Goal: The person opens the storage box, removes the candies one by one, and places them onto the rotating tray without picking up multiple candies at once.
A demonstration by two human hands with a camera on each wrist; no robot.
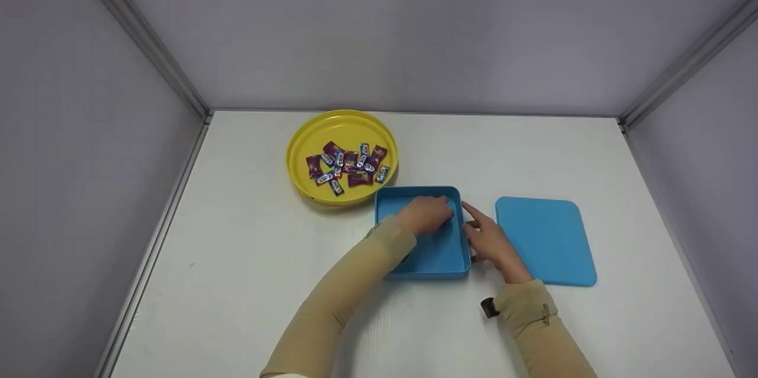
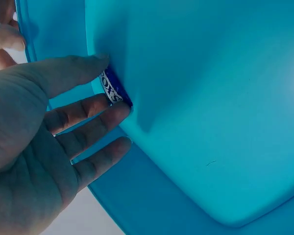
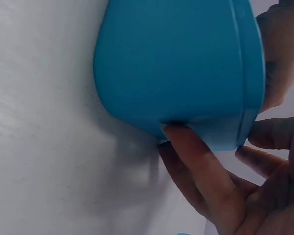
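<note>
A: Two hands worked at the blue box [image 1: 435, 253], which sat on the white table [image 1: 249, 259] between the yellow plate [image 1: 308, 141] and the blue lid [image 1: 548, 242]. How was each hand set?

B: The left hand [image 1: 427, 215] reached inside the box, its fingertips [image 2: 115, 110] pinching a wrapped candy [image 2: 111, 89] against the inner wall. The right hand [image 1: 488, 240] lay against the outer right wall, fingers [image 3: 196, 156] straight and pressing, curled round nothing.

A: How was the candy judged to handle?

B: It appeared light and small, with a slick, crinkly wrapper likely to slip. A pinch across the flat faces seemed soundest. The box looked like stiff, light plastic, liable to slide unless braced.

A: What stood nearby?

B: More wrapped candies [image 1: 348, 166] lay heaped on the plate, just behind the box. The lid lay flat, near the right hand. The box walls hemmed in the left fingers.
</note>
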